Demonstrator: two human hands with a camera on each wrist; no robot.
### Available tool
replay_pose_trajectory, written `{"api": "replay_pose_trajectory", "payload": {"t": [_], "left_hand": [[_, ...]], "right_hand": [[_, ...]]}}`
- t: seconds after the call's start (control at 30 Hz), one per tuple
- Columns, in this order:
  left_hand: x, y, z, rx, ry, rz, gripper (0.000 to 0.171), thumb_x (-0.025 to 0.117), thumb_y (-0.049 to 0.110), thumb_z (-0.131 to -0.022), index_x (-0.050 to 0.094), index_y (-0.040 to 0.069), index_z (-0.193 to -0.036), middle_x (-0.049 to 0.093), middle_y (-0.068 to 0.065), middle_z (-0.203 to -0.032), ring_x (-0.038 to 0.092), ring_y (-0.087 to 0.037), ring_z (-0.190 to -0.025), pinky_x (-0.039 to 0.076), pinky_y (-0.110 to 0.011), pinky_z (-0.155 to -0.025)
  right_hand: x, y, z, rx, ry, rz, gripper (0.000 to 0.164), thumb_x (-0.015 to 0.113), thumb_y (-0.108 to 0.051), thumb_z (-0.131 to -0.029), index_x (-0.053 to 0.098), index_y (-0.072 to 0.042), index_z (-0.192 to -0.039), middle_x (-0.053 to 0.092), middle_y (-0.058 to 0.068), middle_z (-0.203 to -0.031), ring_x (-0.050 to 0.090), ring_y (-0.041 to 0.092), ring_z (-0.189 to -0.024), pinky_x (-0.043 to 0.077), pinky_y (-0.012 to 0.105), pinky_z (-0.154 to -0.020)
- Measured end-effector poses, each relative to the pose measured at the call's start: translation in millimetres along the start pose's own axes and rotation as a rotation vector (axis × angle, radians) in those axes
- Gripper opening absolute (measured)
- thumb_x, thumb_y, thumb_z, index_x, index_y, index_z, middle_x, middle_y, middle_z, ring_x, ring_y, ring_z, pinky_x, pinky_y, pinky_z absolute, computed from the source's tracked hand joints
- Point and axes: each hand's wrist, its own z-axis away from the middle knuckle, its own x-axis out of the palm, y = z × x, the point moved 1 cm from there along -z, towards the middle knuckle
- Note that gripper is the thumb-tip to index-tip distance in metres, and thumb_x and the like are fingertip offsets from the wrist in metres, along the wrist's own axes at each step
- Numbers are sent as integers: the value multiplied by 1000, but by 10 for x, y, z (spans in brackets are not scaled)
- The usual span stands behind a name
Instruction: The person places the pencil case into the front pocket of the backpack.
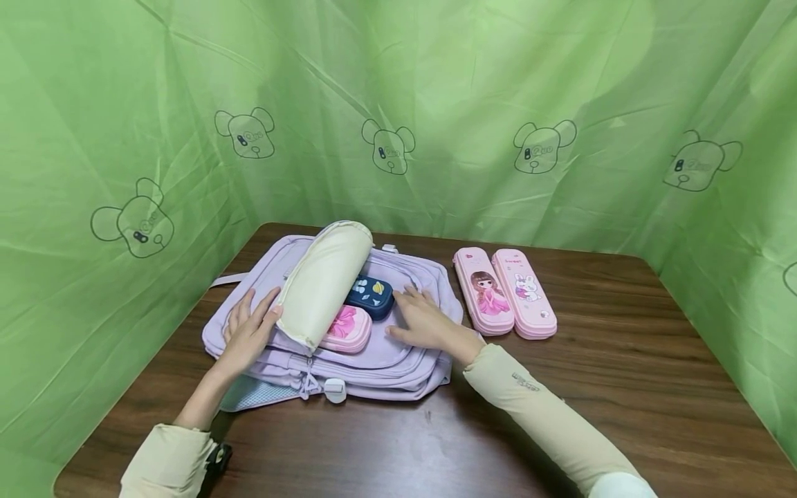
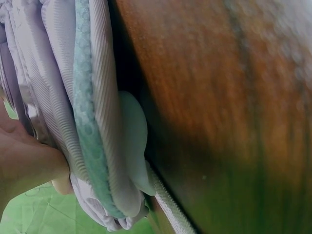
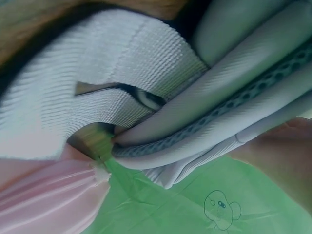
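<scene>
Cts, head view unless noted. Hands: 2, i.e. L hand [image 1: 245, 333] + R hand [image 1: 425, 322]. Sleeves: 2, L sleeve [image 1: 165, 460] + R sleeve [image 1: 542, 408]. Backpack [image 1: 405, 356]: 1. Cream-lined flap [image 1: 326, 283]: 1. Cases: 4 tot. = 3 pink + 1 navy. By posn: 2 on bag, navy case [image 1: 373, 299] + bow-print pink case [image 1: 350, 330]; 2 on tbl, doll-print case [image 1: 486, 294] + rabbit-print case [image 1: 526, 294]. Table [image 1: 623, 346]: 1. Triangular zip pull [image 1: 309, 386]: 1 vis. Bear-head drawings [image 1: 389, 149]: 6, of which 1 cut by R edge; R wrist view, 1. Webbing straps [image 3: 136, 48], R wrist view: at least 2 runs, exact no. unclear.
</scene>
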Motion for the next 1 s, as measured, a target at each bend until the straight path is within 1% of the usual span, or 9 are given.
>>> {"api": "replay_pose_trajectory", "payload": {"t": [0.1,0.2,0.3,0.4,0.6,0.67,0.77,0.9,1.0], "left_hand": [[12,-8,0,1,-1,2,57,34,45,-99,30,15,-147,2,-24,-151,-5,-49,-132,-4,-70,-94],[23,-9,-4,6,0,6,57,35,45,-99,30,15,-147,2,-24,-151,-5,-50,-132,-4,-70,-94],[30,-5,-10,10,-2,9,57,35,45,-99,30,15,-147,2,-24,-151,-5,-50,-132,-5,-70,-94],[30,0,-19,14,-2,10,57,35,45,-99,30,15,-147,2,-24,-151,-5,-50,-132,-5,-70,-94],[22,12,-21,12,-6,8,57,35,45,-99,29,15,-147,1,-25,-151,-5,-50,-132,-5,-70,-94],[18,13,-15,11,-8,8,58,35,45,-99,29,14,-147,1,-25,-151,-5,-50,-132,-5,-70,-94],[7,13,-9,8,-12,9,57,35,45,-99,29,14,-147,1,-25,-151,-5,-50,-132,-5,-70,-95],[-9,16,-3,7,-11,13,57,34,45,-99,29,14,-147,1,-25,-151,-6,-50,-132,-6,-70,-94],[-8,17,-1,10,-8,12,57,34,44,-99,29,13,-147,2,-26,-150,-5,-50,-132,-5,-70,-94]], "right_hand": [[8,-16,-22,5,-6,8,76,60,-43,-87,35,8,-138,39,22,-140,25,39,-134,16,57,-107],[-6,-10,-11,-6,7,5,75,60,-41,-87,35,8,-138,39,23,-140,26,40,-133,17,56,-107],[-59,35,36,-31,50,-21,71,61,-37,-88,37,9,-136,42,26,-137,29,44,-131,21,54,-107],[-155,128,116,-37,105,-54,66,61,-34,-89,40,10,-134,44,28,-133,31,46,-128,23,52,-106],[-370,456,348,66,197,-103,60,60,-28,-90,42,10,-133,45,27,-133,30,45,-129,19,50,-108],[-440,587,450,102,229,-107,58,60,-26,-90,43,10,-132,46,27,-132,30,45,-129,19,50,-108],[-543,799,598,133,275,-101,55,61,-23,-89,46,11,-129,51,27,-126,35,44,-125,23,50,-107],[-671,1089,797,184,288,-87,53,60,-21,-89,45,13,-128,50,30,-124,37,45,-122,24,51,-105],[-728,1277,953,246,285,-70,53,59,-18,-89,44,14,-128,46,33,-127,35,48,-123,22,53,-105]]}}
